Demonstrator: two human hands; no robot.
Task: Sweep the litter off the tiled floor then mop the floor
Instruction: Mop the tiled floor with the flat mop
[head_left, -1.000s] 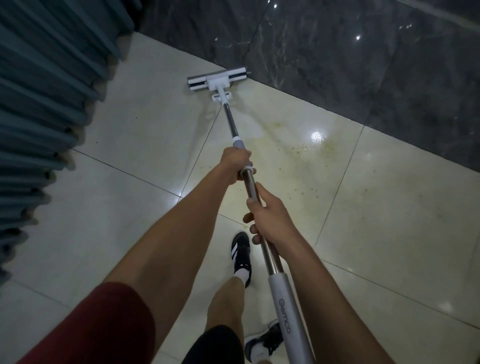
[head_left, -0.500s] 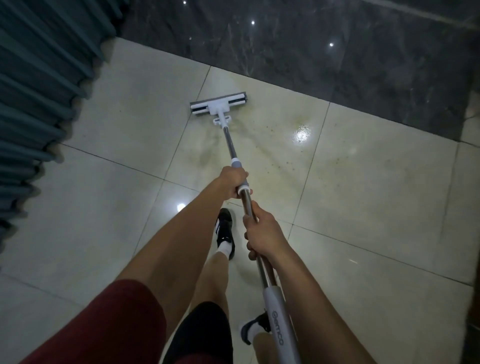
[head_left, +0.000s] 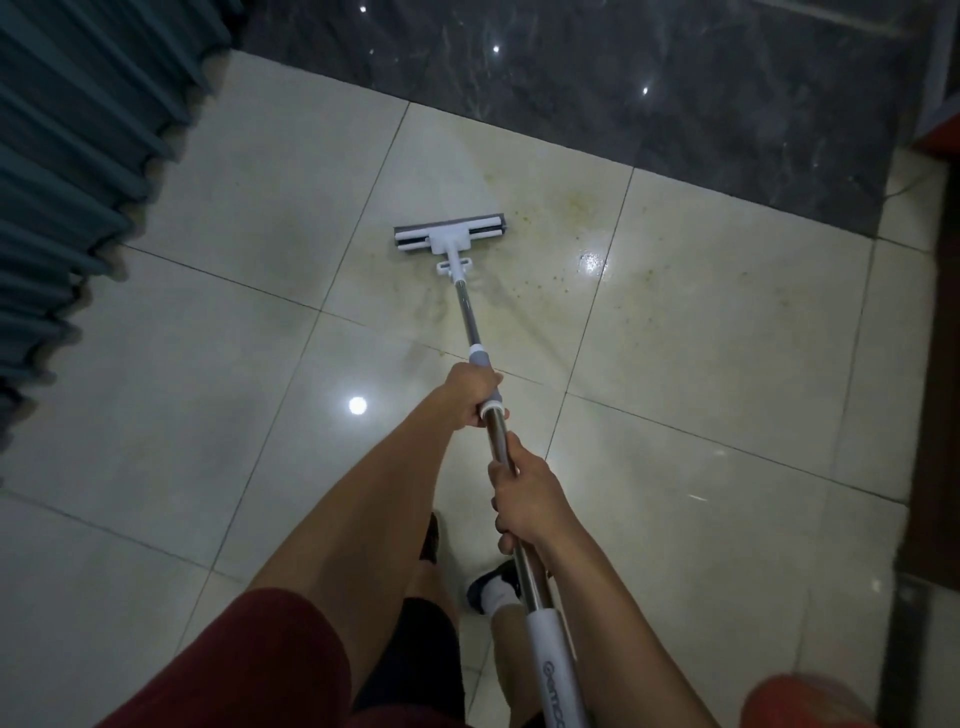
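Your left hand (head_left: 471, 393) grips the mop (head_left: 521, 525) at the grey collar on its shaft, fingers curled fully round it. Your right hand (head_left: 524, 493) grips the bare metal shaft just below the left hand, fingers wrapped round it and thumb lying along the top. The two hands are near each other but apart, with a short stretch of shaft showing between them.

The shaft runs from the white grip sleeve at the bottom of the view, up between your forearms, to the mop head (head_left: 449, 234). The mop head lies flat on the floor (head_left: 218, 364), set almost crosswise to the shaft, with its grey sponge edge on the far side. It sits on a pale tile next to a grout line.

Yellowish stains (head_left: 566, 270) and small specks mark the tiles just right of the mop head and beyond it. A wet sheen shows on the tile behind the head, along the shaft.

A dark marble wall (head_left: 623, 78) borders the floor on the far side. A teal pleated curtain (head_left: 67, 171) hangs at the left edge, touching the floor. Your shoes (head_left: 496, 590) stand on the tiles under your forearms; the left one is mostly hidden by your left arm.
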